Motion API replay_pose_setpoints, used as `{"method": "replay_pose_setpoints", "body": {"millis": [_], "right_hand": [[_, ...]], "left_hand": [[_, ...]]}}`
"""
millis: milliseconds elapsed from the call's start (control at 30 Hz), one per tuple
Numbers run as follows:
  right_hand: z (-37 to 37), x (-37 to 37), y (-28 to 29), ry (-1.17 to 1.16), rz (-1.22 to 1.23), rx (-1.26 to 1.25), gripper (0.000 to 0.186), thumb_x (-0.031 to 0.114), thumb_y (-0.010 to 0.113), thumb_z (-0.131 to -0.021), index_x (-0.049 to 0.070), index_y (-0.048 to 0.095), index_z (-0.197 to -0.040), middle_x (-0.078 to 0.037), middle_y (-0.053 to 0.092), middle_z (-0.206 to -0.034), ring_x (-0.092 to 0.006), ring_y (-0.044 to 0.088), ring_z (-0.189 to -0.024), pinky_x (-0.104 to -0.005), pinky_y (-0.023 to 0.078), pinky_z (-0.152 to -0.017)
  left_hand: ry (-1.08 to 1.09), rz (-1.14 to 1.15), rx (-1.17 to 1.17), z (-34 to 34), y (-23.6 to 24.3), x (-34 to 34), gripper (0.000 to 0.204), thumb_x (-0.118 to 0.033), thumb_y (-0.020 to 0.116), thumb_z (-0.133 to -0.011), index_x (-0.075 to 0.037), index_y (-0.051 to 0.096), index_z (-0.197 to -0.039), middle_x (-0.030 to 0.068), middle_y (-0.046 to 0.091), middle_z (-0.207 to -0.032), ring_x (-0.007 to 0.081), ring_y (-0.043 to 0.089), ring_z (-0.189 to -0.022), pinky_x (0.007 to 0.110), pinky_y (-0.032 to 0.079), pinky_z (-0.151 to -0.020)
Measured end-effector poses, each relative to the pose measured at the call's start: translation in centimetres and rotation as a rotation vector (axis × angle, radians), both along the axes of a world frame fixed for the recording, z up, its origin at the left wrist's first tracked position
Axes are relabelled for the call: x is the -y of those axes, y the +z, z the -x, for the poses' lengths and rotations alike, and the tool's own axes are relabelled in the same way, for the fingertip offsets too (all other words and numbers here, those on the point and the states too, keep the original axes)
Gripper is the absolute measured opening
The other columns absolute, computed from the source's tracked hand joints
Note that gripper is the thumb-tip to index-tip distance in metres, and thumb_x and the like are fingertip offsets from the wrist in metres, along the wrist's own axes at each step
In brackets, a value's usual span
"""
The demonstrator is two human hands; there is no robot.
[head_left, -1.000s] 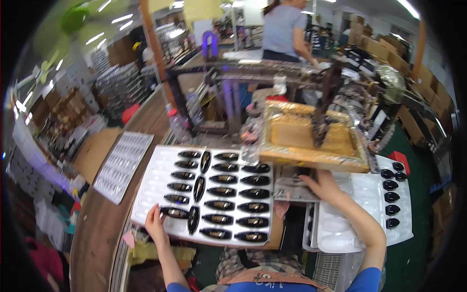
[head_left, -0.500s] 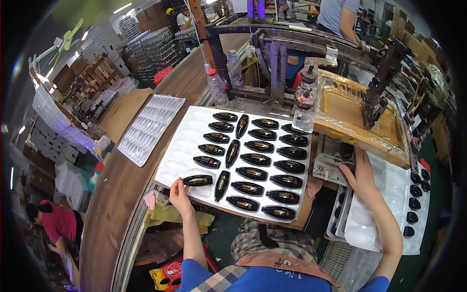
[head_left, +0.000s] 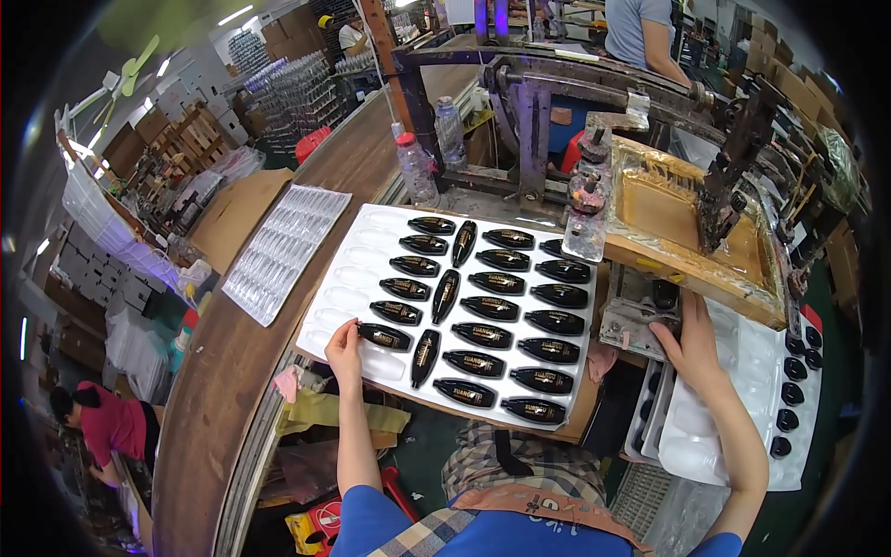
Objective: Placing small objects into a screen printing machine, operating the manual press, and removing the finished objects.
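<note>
1. Pinching blk piece point(head_left: 384, 338) at its L tip: L hand point(head_left: 343, 356), fingers nearly closed.
2. Piece lies on white tray point(head_left: 345, 278), nr its front-L corner, beside other blk pcs point(head_left: 487, 334).
3. R hand point(head_left: 694, 353) at metal jig point(head_left: 627, 325), thumb spread; can't tell if gripping.

The head-mounted fisheye camera looks down and forward from above and behind the left hand point(head_left: 344, 353) and right hand point(head_left: 694, 351), at close range. Its field extends from the forearms point(head_left: 356, 441), nearer than the hands, past the wooden frame point(head_left: 691, 279) beyond the right hand.
</note>
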State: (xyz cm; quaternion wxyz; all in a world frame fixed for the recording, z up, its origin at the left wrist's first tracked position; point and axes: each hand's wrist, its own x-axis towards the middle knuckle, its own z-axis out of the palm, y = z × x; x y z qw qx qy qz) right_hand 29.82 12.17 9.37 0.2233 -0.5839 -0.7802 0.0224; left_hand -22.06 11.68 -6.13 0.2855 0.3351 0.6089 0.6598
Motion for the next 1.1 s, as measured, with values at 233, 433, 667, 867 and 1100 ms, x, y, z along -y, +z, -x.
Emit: {"method": "replay_pose_setpoints", "body": {"millis": [233, 433, 667, 867, 1100], "right_hand": [[0.1, -0.2, -0.2, 0.008, 0.0, -0.008, 0.067, 0.027, 0.06, -0.078, -0.006, 0.027, -0.126, -0.032, 0.033, -0.125, -0.0465, 0.034, -0.113, -0.0445, 0.03, -0.095], [-0.2, -0.2, 0.2, -0.037, -0.014, 0.015, 0.067, 0.027, 0.061, -0.078, -0.005, 0.028, -0.126, -0.031, 0.036, -0.122, -0.0464, 0.036, -0.111, -0.0447, 0.032, -0.093], [-0.8, -0.1, 1.2, 0.038, -0.011, -0.037, 0.056, 0.036, 0.059, -0.078, -0.005, 0.039, -0.112, -0.027, 0.048, -0.1, -0.0428, 0.047, -0.092, -0.0463, 0.039, -0.078], [-5.6, 5.1, 3.8, -0.017, -0.088, -0.072, 0.061, 0.028, 0.063, -0.076, -0.003, 0.035, -0.12, -0.026, 0.043, -0.108, -0.0415, 0.045, -0.097, -0.0426, 0.039, -0.084], [-14.9, 8.1, 4.0, -0.39, -0.092, 0.12, 0.054, 0.028, 0.061, -0.076, -0.002, 0.042, -0.116, -0.025, 0.046, -0.11, -0.0392, 0.051, -0.094, -0.0427, 0.043, -0.08]], "left_hand": [[0.025, 0.228, -0.517, 0.0, 1.8, -0.4, 0.018, -0.011, 0.057, -0.081, 0.004, 0.063, -0.089, 0.0114, 0.063, -0.082, 0.0139, 0.056, -0.07, 0.025, 0.043, -0.064], [0.0, 0.214, -0.665, -0.2, 1.8, -1.4, 0.017, -0.011, 0.059, -0.079, 0.003, 0.064, -0.087, 0.0145, 0.061, -0.08, 0.0204, 0.057, -0.072, 0.029, 0.044, -0.067], [0.043, 0.239, -0.658, 3.2, -1.8, -1.5, 0.018, -0.011, 0.059, -0.079, 0.001, 0.064, -0.091, 0.0143, 0.061, -0.088, 0.021, 0.057, -0.078, 0.03, 0.045, -0.071], [0.116, 0.078, -0.811, 0.7, 1.3, -1.0, 0.022, -0.012, 0.05, -0.087, 0.002, 0.058, -0.102, 0.0126, 0.06, -0.096, 0.0215, 0.055, -0.083, 0.03, 0.044, -0.073], [0.047, -0.062, -0.814, -8.2, 6.9, -1.9, 0.023, -0.012, 0.047, -0.088, 0.003, 0.056, -0.103, 0.0117, 0.06, -0.094, 0.019, 0.056, -0.084, 0.029, 0.042, -0.076]]}}
